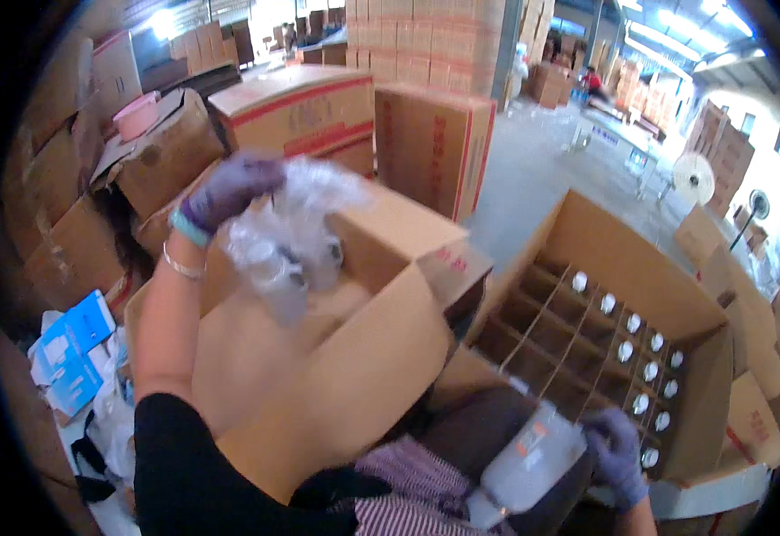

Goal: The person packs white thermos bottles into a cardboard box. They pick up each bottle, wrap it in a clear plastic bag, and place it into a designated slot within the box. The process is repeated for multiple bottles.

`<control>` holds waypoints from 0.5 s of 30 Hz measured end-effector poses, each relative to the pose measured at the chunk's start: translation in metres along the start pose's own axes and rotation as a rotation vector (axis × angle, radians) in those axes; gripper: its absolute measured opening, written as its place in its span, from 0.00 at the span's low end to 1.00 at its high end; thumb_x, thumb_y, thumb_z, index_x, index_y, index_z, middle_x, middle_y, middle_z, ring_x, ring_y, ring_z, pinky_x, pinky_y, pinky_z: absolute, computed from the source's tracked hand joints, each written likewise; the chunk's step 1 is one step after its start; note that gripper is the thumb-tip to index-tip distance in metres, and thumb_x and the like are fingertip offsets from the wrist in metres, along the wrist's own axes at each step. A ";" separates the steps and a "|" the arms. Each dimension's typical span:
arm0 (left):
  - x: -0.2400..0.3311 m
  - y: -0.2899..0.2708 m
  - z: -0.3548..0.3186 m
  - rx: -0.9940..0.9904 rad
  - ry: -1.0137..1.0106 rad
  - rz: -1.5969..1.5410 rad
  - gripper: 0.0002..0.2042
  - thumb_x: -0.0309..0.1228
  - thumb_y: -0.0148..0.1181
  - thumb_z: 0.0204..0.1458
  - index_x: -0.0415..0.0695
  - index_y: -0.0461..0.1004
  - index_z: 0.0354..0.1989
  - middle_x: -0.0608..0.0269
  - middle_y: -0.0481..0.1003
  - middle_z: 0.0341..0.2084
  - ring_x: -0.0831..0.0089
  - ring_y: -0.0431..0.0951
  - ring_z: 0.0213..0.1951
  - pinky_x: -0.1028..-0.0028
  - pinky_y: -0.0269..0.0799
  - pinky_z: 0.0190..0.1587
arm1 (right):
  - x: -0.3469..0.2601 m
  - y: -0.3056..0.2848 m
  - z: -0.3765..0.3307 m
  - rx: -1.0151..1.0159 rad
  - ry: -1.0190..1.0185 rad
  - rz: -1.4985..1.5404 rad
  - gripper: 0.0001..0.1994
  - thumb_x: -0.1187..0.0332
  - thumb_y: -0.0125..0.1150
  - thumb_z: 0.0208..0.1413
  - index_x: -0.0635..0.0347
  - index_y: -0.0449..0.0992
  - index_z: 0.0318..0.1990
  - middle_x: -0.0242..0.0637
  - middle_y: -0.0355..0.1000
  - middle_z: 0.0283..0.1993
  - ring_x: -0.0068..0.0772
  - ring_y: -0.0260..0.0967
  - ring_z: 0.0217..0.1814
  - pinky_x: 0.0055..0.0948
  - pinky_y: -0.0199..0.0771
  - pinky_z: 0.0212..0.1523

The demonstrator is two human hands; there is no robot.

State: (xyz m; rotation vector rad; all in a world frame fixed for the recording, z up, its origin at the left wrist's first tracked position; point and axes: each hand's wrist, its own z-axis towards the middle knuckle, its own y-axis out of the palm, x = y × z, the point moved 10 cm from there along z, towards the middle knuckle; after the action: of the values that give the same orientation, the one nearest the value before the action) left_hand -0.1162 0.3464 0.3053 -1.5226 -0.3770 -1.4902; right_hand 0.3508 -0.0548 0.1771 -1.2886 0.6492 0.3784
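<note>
My left hand (233,188), in a purple glove, is closed on the top of a clear plastic bag (323,183). Cloudy, clear containers (269,268) hang below it over an open cardboard box (363,366); blur hides their exact kind. At the lower right, my gloved right hand (617,451) grips the base end of a frosted, flat-sided bottle (537,456). This bottle lies tilted above my lap, its neck toward the lower left. Beside that hand stands a carton (604,246) split by cardboard dividers, with several white-capped bottles (633,323) upright in its right-hand cells.
Closed cartons (291,112) with red stripes stand beyond the open box. Opened boxes (153,147), one bearing a pink basin (137,116), are stacked at left. A blue-and-white package (77,348) lies at lower left. Fans (693,179) and a table (617,138) stand farther right.
</note>
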 end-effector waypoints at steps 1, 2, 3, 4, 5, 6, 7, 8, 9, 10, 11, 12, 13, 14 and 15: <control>0.028 0.006 -0.008 -0.007 0.064 -0.230 0.19 0.39 0.65 0.53 0.41 0.75 0.50 0.65 0.78 0.42 0.73 0.78 0.44 0.74 0.74 0.49 | -0.010 0.001 0.007 0.019 -0.013 0.124 0.10 0.74 0.61 0.50 0.65 0.76 0.41 0.44 0.73 0.38 0.41 0.73 0.42 0.34 0.73 0.46; 0.060 0.018 -0.008 -0.061 0.141 -0.391 0.19 0.39 0.62 0.56 0.41 0.74 0.53 0.63 0.77 0.46 0.70 0.77 0.48 0.71 0.72 0.54 | -0.037 -0.001 0.015 0.047 -0.110 0.123 0.11 0.75 0.61 0.50 0.66 0.76 0.42 0.44 0.74 0.40 0.41 0.73 0.43 0.34 0.73 0.48; 0.093 0.042 -0.002 -0.195 0.245 -0.592 0.19 0.38 0.59 0.60 0.41 0.72 0.56 0.61 0.76 0.50 0.67 0.76 0.52 0.67 0.69 0.58 | -0.055 0.001 0.020 0.036 -0.151 0.177 0.13 0.75 0.61 0.49 0.66 0.76 0.44 0.44 0.74 0.42 0.41 0.73 0.45 0.34 0.73 0.49; 0.123 0.070 0.003 -0.348 0.337 -0.780 0.20 0.38 0.56 0.63 0.41 0.70 0.59 0.60 0.75 0.54 0.64 0.74 0.56 0.63 0.67 0.62 | -0.073 0.002 0.024 0.033 -0.193 0.228 0.14 0.75 0.61 0.49 0.65 0.77 0.45 0.43 0.74 0.44 0.41 0.73 0.46 0.34 0.73 0.50; 0.147 0.099 0.010 -0.488 0.409 -0.920 0.20 0.38 0.53 0.67 0.41 0.69 0.62 0.58 0.74 0.58 0.62 0.73 0.60 0.59 0.64 0.67 | -0.093 0.001 0.029 0.070 -0.266 0.234 0.17 0.72 0.63 0.48 0.64 0.76 0.48 0.44 0.72 0.49 0.43 0.72 0.51 0.35 0.72 0.53; 0.166 0.127 0.019 -0.592 0.489 -0.969 0.21 0.43 0.49 0.67 0.41 0.70 0.61 0.58 0.74 0.57 0.62 0.72 0.60 0.58 0.62 0.68 | -0.111 0.004 0.032 0.111 -0.340 0.235 0.20 0.70 0.65 0.48 0.62 0.75 0.51 0.45 0.71 0.54 0.45 0.71 0.56 0.37 0.72 0.56; 0.183 0.146 0.022 -0.681 0.579 -1.011 0.24 0.48 0.45 0.68 0.41 0.70 0.60 0.57 0.74 0.57 0.62 0.72 0.61 0.57 0.59 0.70 | -0.133 0.005 0.034 0.199 -0.435 0.146 0.25 0.68 0.68 0.46 0.60 0.73 0.55 0.47 0.68 0.58 0.47 0.67 0.60 0.39 0.70 0.60; 0.197 0.165 0.028 -0.599 0.722 -1.005 0.23 0.47 0.46 0.68 0.41 0.71 0.58 0.58 0.74 0.56 0.62 0.72 0.60 0.57 0.60 0.69 | -0.152 0.007 0.035 0.292 -0.529 0.044 0.31 0.66 0.71 0.45 0.58 0.70 0.59 0.48 0.65 0.63 0.50 0.64 0.65 0.41 0.67 0.63; 0.199 0.179 0.043 -0.471 0.789 -1.003 0.22 0.47 0.47 0.68 0.41 0.71 0.57 0.58 0.75 0.55 0.62 0.73 0.58 0.57 0.61 0.68 | -0.165 0.008 0.035 0.432 -0.582 -0.058 0.33 0.65 0.72 0.44 0.57 0.68 0.60 0.49 0.63 0.64 0.51 0.62 0.66 0.42 0.66 0.64; 0.197 0.198 0.061 -0.346 0.848 -1.003 0.22 0.47 0.47 0.68 0.41 0.72 0.56 0.58 0.75 0.53 0.62 0.73 0.57 0.57 0.62 0.67 | -0.173 0.012 0.034 0.571 -0.621 -0.166 0.35 0.64 0.73 0.44 0.56 0.66 0.62 0.50 0.61 0.66 0.52 0.61 0.68 0.43 0.65 0.66; 0.207 0.217 0.072 -0.308 0.834 -1.129 0.22 0.48 0.48 0.67 0.41 0.72 0.55 0.58 0.76 0.52 0.61 0.74 0.56 0.57 0.63 0.66 | -0.167 0.008 0.037 0.672 -0.617 -0.198 0.36 0.64 0.73 0.44 0.56 0.65 0.63 0.50 0.61 0.66 0.52 0.61 0.68 0.43 0.66 0.65; 0.215 0.237 0.084 -0.267 0.824 -1.252 0.22 0.49 0.48 0.67 0.42 0.72 0.54 0.59 0.76 0.51 0.61 0.74 0.55 0.57 0.64 0.65 | -0.159 0.005 0.040 0.774 -0.606 -0.228 0.36 0.63 0.73 0.45 0.56 0.64 0.64 0.51 0.61 0.66 0.53 0.61 0.67 0.43 0.67 0.64; 0.237 0.266 0.074 -0.357 0.799 -1.491 0.21 0.50 0.49 0.66 0.44 0.73 0.53 0.60 0.76 0.49 0.61 0.74 0.54 0.57 0.65 0.63 | -0.150 0.000 0.041 0.879 -0.585 -0.263 0.37 0.63 0.73 0.46 0.56 0.62 0.64 0.51 0.61 0.67 0.53 0.61 0.67 0.43 0.68 0.63; 0.245 0.291 0.071 -0.366 0.714 -1.531 0.22 0.51 0.49 0.66 0.46 0.73 0.54 0.60 0.76 0.49 0.61 0.74 0.54 0.56 0.65 0.63 | -0.132 -0.013 0.049 0.931 -0.529 -0.193 0.35 0.62 0.72 0.47 0.57 0.64 0.63 0.51 0.63 0.64 0.53 0.64 0.65 0.41 0.70 0.61; 0.250 0.309 0.073 -0.373 0.629 -1.567 0.22 0.52 0.50 0.65 0.48 0.73 0.54 0.60 0.76 0.50 0.62 0.74 0.54 0.56 0.66 0.63 | -0.116 -0.028 0.052 0.981 -0.477 -0.121 0.33 0.62 0.71 0.48 0.58 0.65 0.62 0.51 0.66 0.62 0.54 0.66 0.63 0.40 0.72 0.59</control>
State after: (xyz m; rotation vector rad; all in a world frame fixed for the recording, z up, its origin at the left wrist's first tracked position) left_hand 0.2175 0.1492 0.4208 -0.7301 -1.0566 -3.2460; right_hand 0.2913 -0.0007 0.2791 -0.2734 0.2662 0.2008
